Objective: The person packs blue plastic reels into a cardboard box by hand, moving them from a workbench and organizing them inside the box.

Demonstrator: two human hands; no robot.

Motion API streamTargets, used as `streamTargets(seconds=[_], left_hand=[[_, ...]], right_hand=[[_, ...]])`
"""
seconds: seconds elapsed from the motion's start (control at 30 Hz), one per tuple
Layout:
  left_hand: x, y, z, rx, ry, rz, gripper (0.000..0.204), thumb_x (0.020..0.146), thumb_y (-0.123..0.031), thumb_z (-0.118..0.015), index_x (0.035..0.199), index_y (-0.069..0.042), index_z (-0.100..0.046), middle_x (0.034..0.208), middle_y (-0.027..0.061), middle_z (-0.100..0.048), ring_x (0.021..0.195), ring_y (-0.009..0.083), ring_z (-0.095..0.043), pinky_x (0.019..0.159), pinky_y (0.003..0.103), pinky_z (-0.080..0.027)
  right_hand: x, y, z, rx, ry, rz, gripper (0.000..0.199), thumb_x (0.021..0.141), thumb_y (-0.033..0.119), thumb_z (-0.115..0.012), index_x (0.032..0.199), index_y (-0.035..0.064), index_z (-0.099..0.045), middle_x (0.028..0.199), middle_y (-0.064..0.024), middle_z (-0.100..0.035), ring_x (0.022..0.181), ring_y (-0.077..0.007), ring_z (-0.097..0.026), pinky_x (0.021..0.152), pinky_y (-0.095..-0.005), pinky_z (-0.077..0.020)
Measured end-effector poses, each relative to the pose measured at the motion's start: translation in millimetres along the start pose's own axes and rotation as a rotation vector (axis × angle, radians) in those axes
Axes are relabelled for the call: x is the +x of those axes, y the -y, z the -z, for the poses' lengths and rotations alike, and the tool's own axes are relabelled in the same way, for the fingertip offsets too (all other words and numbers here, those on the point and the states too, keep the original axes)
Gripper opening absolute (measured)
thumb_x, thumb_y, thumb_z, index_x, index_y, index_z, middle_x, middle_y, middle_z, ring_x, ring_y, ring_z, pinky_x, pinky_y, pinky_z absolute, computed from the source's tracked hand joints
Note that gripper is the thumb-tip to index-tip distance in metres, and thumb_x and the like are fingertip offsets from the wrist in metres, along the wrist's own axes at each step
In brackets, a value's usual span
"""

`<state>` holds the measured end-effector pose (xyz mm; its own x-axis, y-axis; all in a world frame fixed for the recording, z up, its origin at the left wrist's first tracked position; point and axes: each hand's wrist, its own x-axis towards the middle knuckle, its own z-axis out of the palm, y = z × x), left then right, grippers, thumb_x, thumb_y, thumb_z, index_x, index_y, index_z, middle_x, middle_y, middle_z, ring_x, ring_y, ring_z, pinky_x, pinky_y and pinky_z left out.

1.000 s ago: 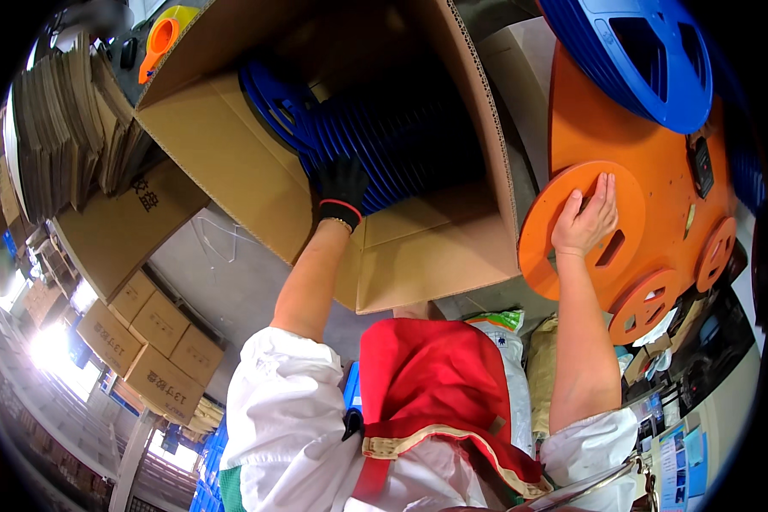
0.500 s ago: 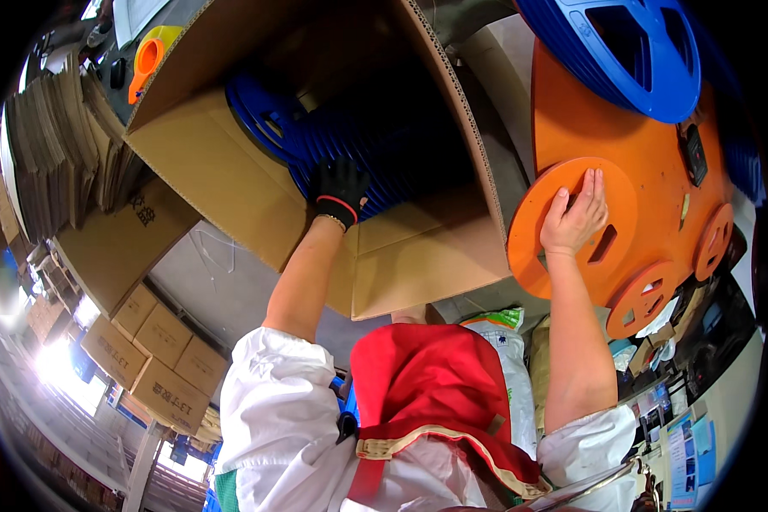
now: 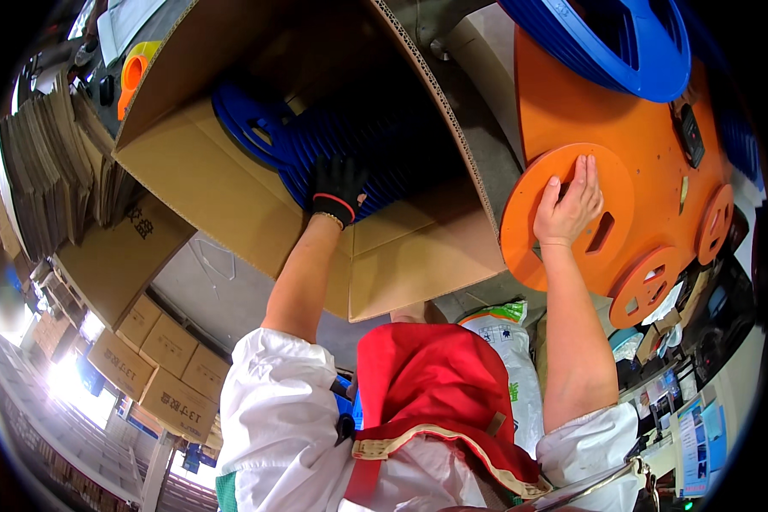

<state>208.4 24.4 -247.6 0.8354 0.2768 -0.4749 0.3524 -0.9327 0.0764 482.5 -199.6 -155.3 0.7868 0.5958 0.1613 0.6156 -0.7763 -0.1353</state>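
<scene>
My left hand (image 3: 339,189), in a black glove with a red cuff, reaches inside a large open cardboard box (image 3: 427,264). Its fingers are stretched out against a row of blue plastic reel discs (image 3: 297,179) packed in the box. One blue disc (image 3: 243,124) leans at the left end of that row. My bare right hand (image 3: 569,209) lies flat, fingers extended, on an orange round plate (image 3: 525,205) with slots. That plate rests on a larger orange table-like surface (image 3: 555,98). The depth of the box is dark, so its far contents cannot be made out.
A stack of blue reel discs (image 3: 657,77) stands on the orange surface, near a small black device (image 3: 691,136). Folded cardboard sheets (image 3: 47,162) and closed cartons (image 3: 179,401) are on the left. A white sack (image 3: 499,341) stands below the box's right side.
The whole view has shifted slightly, with the box and orange surface appearing a little further left. Both hands keep their places on the blue discs and the orange plate.
</scene>
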Motion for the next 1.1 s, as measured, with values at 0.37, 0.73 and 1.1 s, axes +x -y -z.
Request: streamTargets(seconds=[0.37,0.73,1.1], left_hand=[[20.1,-10.7,1.0,0.098,0.027,0.000,0.051,0.067,-0.043,-0.063,0.109,-0.014,-0.055,0.122,0.0103,-0.044,0.119,0.0282,-0.031,0.097,0.059,-0.019],[41.5,-23.2,18.4,0.010,0.045,0.053,0.042,0.066,-0.034,-0.067,0.103,-0.016,-0.060,0.114,0.0072,-0.051,0.110,0.0251,-0.042,0.097,0.059,-0.019],[50.9,-42.3,22.9,0.023,0.084,0.044,0.052,0.066,-0.035,-0.066,0.112,-0.014,-0.056,0.122,0.0108,-0.046,0.117,0.0302,-0.037,0.097,0.056,-0.022]], right_hand=[[1.1,1.2,1.7,-0.004,0.005,0.004,0.048,0.080,0.028,-0.045,0.123,0.0067,-0.043,0.130,-0.0097,-0.040,0.121,-0.0243,-0.036,0.096,-0.0465,-0.0215],[1.3,0.3,1.5,-0.017,0.010,0.006,0.049,0.080,0.028,-0.046,0.124,0.0073,-0.043,0.131,-0.0098,-0.039,0.120,-0.0245,-0.037,0.096,-0.0468,-0.0231],[1.3,-0.8,3.2,-0.017,0.034,-0.008,0.049,0.080,0.028,-0.045,0.124,0.0065,-0.042,0.132,-0.0104,-0.038,0.121,-0.0249,-0.036,0.095,-0.0469,-0.0232]])
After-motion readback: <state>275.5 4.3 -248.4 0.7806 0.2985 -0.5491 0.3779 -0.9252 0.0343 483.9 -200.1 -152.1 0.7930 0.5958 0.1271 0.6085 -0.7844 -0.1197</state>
